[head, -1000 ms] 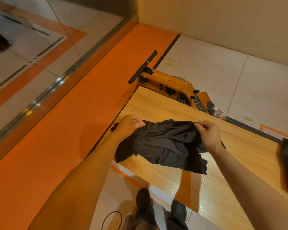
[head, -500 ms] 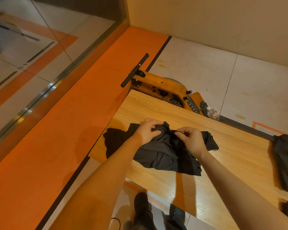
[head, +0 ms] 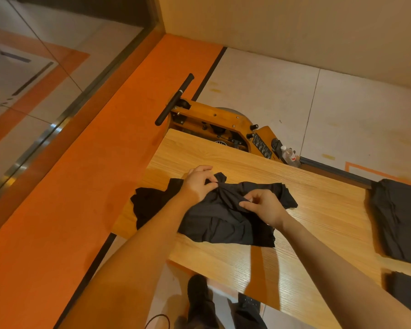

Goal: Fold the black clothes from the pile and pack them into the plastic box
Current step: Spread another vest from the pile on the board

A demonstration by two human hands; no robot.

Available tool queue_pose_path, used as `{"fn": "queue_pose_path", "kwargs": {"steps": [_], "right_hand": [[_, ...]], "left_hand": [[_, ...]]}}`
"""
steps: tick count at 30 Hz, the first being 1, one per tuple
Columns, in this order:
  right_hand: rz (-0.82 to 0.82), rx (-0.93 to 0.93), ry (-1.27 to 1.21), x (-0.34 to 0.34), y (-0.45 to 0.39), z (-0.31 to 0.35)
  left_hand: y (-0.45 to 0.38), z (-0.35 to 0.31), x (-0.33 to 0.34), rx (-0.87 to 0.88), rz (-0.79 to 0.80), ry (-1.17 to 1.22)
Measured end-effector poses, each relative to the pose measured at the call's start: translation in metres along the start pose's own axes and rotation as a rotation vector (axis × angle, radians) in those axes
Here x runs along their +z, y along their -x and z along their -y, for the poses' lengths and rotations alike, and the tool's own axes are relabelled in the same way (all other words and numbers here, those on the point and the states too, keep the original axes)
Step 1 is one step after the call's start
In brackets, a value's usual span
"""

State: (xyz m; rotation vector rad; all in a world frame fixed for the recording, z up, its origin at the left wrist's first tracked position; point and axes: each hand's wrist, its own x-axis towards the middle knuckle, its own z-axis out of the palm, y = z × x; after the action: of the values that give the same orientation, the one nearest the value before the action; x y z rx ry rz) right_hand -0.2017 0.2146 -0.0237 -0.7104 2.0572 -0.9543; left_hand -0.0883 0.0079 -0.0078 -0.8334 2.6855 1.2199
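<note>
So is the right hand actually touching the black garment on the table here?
Touching. The head view shows the right hand pinching a fold of the garment between thumb and fingertips, cloth bunched at the pinch.

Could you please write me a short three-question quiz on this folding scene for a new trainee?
1. True or false: the black garment lies on the wooden table.
2. What does the left hand do? A) pinches the garment B) rests flat on the table C) holds a bottle
3. Fill in: the right hand pinches the garment's ____.

Key:
1. True.
2. A.
3. Fabric, near its upper edge.
</note>
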Motion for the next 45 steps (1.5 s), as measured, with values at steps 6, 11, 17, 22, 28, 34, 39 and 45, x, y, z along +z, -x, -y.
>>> {"fn": "queue_pose_path", "kwargs": {"steps": [6,11,17,22,28,34,39,45], "right_hand": [[0.038,0.017,0.156,-0.010,0.001,-0.012],[-0.071,0.082,-0.027,-0.016,0.003,-0.023],[-0.205,0.077,-0.199,-0.015,0.005,-0.028],[-0.269,0.067,-0.320,-0.018,0.008,-0.025],[-0.166,0.095,-0.259,-0.033,0.012,-0.036],[-0.199,0.153,-0.283,-0.038,0.015,-0.056],[-0.316,0.195,-0.579,-0.035,0.012,-0.041],[-0.324,0.176,-0.654,-0.030,0.006,-0.035]], "left_hand": [[0.005,0.049,-0.039,-0.118,-0.112,-0.021],[0.009,0.062,-0.044,-0.226,-0.131,-0.069],[0.006,-0.007,-0.005,0.052,-0.019,-0.131],[-0.005,-0.047,0.043,0.119,0.205,-0.161],[-0.011,-0.050,0.054,0.053,0.151,0.018],[-0.013,-0.031,0.031,0.078,0.081,0.098],[-0.017,-0.017,0.021,0.041,0.112,-0.082],[-0.012,-0.030,0.026,0.047,0.117,-0.085]]}}
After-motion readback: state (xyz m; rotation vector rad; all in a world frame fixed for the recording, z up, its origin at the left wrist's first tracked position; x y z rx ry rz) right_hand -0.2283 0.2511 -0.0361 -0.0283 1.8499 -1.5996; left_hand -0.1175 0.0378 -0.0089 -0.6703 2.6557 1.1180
